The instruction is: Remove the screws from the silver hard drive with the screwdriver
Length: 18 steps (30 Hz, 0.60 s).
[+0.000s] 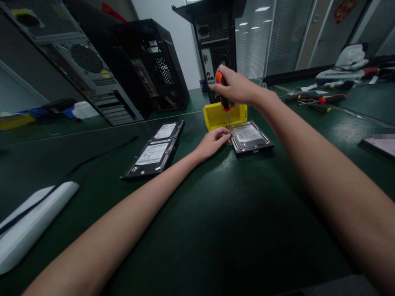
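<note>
My right hand (236,85) is wrapped around the orange and black handle of a screwdriver (228,117), held upright with its shaft pointing down. The tip meets the left edge of a hard drive (249,137), which lies flat with its white label up. Beside that edge, my left hand (214,143) has its fingers drawn together close to the tip; what they pinch, if anything, is too small to make out. Directly behind the drive stands a yellow plastic bin (222,116). Two more hard drives, a nearer one (151,156) and a farther one (166,130), lie end to end on the left.
Computer cases, a grey one (89,61), a black one (148,65) and another (212,45), stand at the back of the green table (197,222). Pliers (333,99) and other tools lie at right. A white object (40,222) with a black cable sits front left.
</note>
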Tool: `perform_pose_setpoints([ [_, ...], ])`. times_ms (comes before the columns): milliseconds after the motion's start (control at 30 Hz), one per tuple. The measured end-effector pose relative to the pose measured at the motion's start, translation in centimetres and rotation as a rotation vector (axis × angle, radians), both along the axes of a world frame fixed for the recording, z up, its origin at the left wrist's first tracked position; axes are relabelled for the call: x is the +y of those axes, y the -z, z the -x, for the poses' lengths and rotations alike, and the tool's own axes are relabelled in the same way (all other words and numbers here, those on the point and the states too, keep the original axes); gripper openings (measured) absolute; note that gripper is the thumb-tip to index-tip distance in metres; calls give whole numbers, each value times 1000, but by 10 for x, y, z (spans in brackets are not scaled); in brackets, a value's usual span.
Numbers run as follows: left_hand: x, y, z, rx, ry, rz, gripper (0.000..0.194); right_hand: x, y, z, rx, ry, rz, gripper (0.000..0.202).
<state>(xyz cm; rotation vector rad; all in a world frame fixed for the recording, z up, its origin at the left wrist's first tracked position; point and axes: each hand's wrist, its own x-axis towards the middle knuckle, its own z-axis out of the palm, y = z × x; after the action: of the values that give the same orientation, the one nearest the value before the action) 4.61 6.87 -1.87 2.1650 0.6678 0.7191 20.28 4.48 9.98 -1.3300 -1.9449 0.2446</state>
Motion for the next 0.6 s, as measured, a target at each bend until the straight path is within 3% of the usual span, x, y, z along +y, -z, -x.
perform_pose_setpoints([
  [600,-1,-1,2,8,-8,-1,21,-3,-7,7,86,-21,59,27],
])
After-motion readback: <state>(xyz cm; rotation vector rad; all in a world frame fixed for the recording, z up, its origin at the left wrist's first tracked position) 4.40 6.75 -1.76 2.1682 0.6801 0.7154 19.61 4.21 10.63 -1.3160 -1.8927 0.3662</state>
